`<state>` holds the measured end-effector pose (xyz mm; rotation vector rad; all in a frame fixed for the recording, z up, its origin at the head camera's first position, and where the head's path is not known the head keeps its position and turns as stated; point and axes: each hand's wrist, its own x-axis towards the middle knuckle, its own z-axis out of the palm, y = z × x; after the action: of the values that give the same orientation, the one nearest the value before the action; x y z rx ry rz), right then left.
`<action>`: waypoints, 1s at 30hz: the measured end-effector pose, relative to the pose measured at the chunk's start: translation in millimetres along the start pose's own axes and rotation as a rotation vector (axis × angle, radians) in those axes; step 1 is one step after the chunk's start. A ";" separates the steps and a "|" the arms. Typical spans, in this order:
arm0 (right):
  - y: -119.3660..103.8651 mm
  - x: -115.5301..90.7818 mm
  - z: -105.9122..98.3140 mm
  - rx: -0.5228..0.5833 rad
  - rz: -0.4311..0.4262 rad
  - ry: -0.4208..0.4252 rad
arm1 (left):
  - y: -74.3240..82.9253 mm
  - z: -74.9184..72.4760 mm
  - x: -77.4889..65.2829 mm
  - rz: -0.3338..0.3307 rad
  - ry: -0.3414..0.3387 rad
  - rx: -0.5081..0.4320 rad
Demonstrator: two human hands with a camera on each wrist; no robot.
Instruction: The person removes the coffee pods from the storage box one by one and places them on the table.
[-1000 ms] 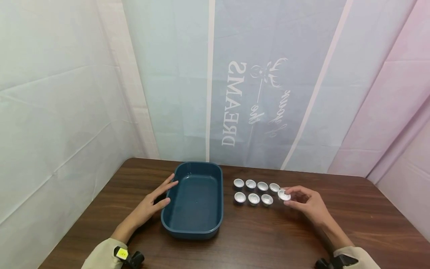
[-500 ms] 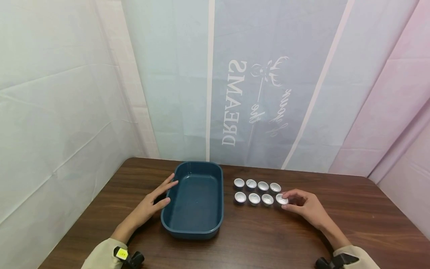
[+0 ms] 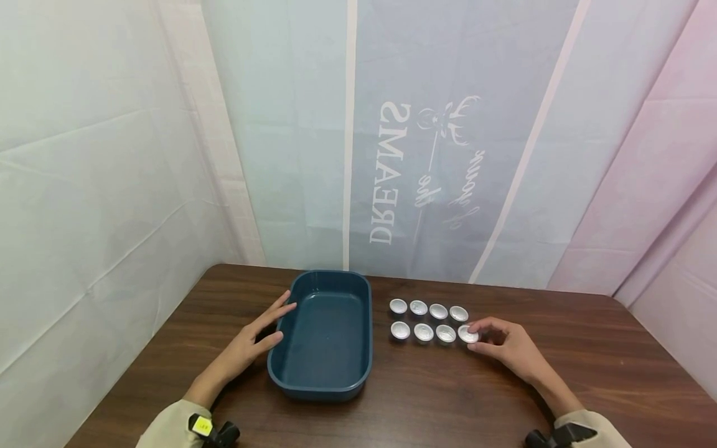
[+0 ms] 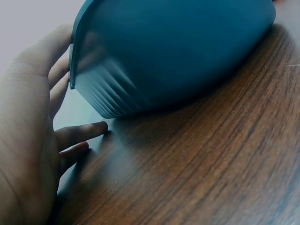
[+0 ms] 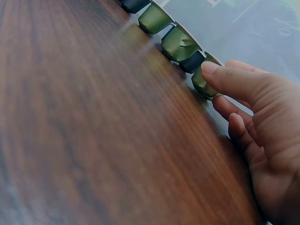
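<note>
Silver-topped coffee capsules stand in two rows on the table, right of a dark blue rectangular basin. My right hand pinches the rightmost capsule of the front row between thumb and fingers. In the right wrist view this capsule has a green body, and the thumb lies against its near side. My left hand rests at the basin's left side, fingers extended along the rim. From the left wrist, some fingers of the left hand are at the basin wall, while lower ones reach toward the tabletop.
The back row of capsules sits close behind the front one, with narrow gaps. Bare dark wood tabletop lies in front of the rows. A printed curtain hangs behind the table's far edge.
My right hand has brought its capsule left and down to the right end of the front row, beside the neighbouring capsule. The left hand and the basin have stayed nearly still.
</note>
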<state>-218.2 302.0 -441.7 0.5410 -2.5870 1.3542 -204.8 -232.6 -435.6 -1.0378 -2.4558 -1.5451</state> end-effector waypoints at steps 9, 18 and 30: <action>-1.6 -2.0 1.4 -0.018 -0.012 -0.008 | -2.6 -1.3 -0.8 0.017 0.002 -0.004; -1.2 -9.9 -2.4 0.017 -0.043 -0.020 | -2.5 1.1 -0.2 0.016 -0.007 -0.014; -2.5 -15.7 -12.1 0.110 -0.083 -0.019 | -5.0 -1.3 -0.5 0.022 0.036 0.063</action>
<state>-202.9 314.3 -437.8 0.6734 -2.4851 1.4776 -207.6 -235.3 -439.0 -1.0139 -2.4443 -1.4569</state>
